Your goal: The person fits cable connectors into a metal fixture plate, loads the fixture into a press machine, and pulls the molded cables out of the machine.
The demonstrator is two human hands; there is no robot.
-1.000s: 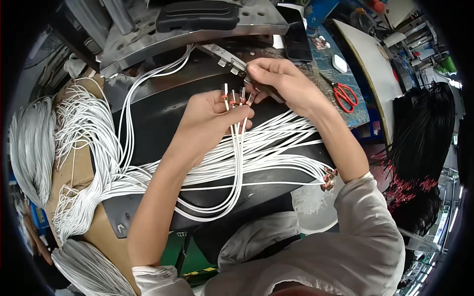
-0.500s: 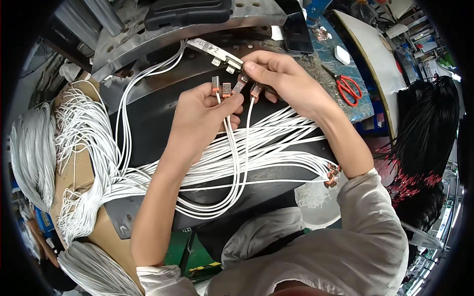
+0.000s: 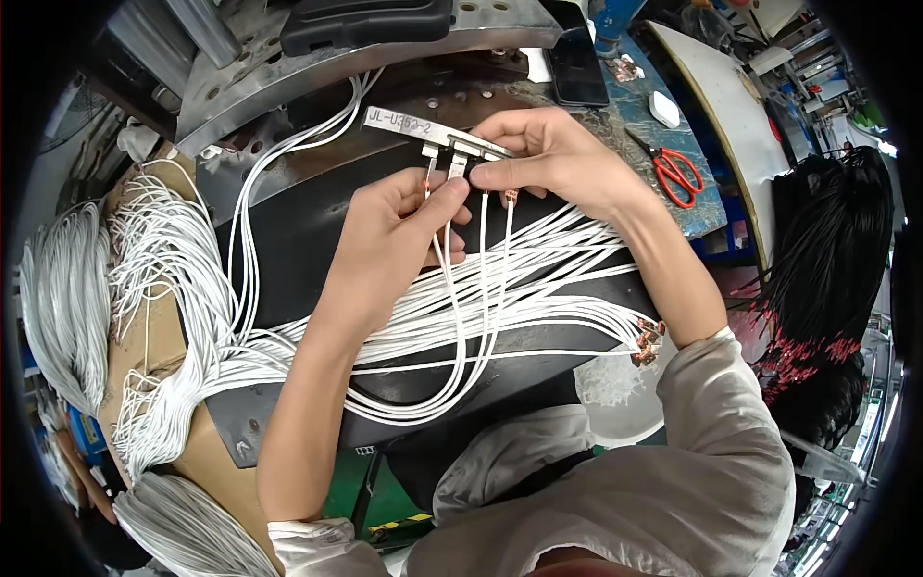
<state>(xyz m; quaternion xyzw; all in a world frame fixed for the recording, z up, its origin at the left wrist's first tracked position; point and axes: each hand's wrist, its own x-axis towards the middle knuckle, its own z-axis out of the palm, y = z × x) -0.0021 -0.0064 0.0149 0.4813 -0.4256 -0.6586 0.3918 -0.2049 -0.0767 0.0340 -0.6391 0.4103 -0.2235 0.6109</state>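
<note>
My left hand pinches white cables just below their plugs, thumb on top, close under a metal bar with small slots along its lower edge. My right hand is closed on the bar's right end, its thumb pressed near the plugs. Several cable ends meet the slots, with copper-coloured bits at their necks; the fingers partly hide how far in they sit. These cables hang in a loop toward me. Beneath both hands lies a thick spread of white cables, its copper-coloured plugs gathered at the right.
Red-handled scissors, a white case and a black phone lie at the back right. A steel plate crosses the back. Cable bundles cover the left, black cables hang right, and a white bowl sits below the work surface.
The bar has shifted right and tilted flatter, and its slots now meet the plugs, which stood apart below it. My right fingers have moved along the bar's end; my left hand has barely moved.
</note>
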